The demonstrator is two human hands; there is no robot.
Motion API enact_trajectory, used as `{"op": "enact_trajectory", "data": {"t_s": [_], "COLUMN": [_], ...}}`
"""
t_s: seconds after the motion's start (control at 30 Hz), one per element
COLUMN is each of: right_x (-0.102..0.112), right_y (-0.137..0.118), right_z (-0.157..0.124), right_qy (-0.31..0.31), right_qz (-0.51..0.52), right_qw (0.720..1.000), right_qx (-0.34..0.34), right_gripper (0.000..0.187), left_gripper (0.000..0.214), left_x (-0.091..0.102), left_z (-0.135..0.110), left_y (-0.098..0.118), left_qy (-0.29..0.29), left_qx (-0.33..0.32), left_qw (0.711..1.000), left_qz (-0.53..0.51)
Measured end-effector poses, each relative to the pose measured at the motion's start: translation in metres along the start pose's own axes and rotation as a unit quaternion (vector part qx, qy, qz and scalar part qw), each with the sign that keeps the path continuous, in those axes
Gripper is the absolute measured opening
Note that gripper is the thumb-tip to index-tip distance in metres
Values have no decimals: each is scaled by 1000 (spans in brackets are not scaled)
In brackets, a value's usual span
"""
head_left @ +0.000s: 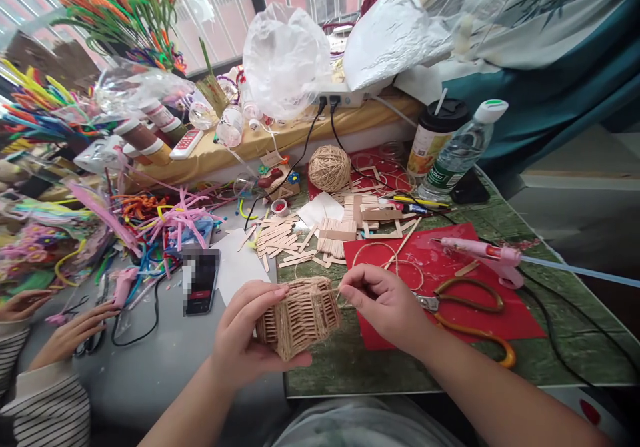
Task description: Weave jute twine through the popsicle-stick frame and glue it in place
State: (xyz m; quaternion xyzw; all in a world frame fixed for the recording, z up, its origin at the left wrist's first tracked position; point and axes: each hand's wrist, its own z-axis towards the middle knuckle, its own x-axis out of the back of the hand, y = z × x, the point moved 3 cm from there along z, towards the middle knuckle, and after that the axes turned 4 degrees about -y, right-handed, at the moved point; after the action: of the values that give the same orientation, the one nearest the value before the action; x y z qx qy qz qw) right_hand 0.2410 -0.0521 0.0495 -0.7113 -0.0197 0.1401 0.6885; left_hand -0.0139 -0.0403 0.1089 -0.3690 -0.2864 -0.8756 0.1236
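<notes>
My left hand (245,333) is wrapped round a small twine-wound stick basket (300,317), held tilted just above the table's front edge. My right hand (383,303) pinches a strand of jute twine (395,260) right beside the basket's top rim; the strand loops away over the red mat (480,313). A ball of twine (329,167) sits farther back. Loose wooden craft sticks (295,240) lie spread behind the basket.
A pink glue gun (487,255) and orange-handled shears (467,313) lie on the red mat at right. A phone (201,280) lies left of the basket. Pipe cleaners (165,223) pile at left. Another person's hands (65,330) work at far left. A water bottle (457,153) and cup (435,133) stand behind.
</notes>
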Motion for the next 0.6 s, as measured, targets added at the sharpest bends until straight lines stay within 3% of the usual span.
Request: {"op": "enact_trajectory", "data": {"t_s": [0.23, 0.47, 0.6], "right_x": [-2, -1, 0], "right_y": [3, 14, 14], "right_z": [-3, 2, 5], "right_qy": [-19, -20, -25], "right_qz": [14, 104, 129], "right_qw": [1000, 993, 990], "right_qx": [-5, -48, -41], "right_gripper": [30, 47, 43], "left_gripper": [85, 86, 87], "left_x": [-5, -12, -16], "left_z": [-4, -7, -4], "left_y": [4, -1, -6], "left_qy": [31, 64, 75], "left_qx": [-13, 25, 26], "left_qw": [999, 993, 989], "left_qz": [-21, -95, -126]}}
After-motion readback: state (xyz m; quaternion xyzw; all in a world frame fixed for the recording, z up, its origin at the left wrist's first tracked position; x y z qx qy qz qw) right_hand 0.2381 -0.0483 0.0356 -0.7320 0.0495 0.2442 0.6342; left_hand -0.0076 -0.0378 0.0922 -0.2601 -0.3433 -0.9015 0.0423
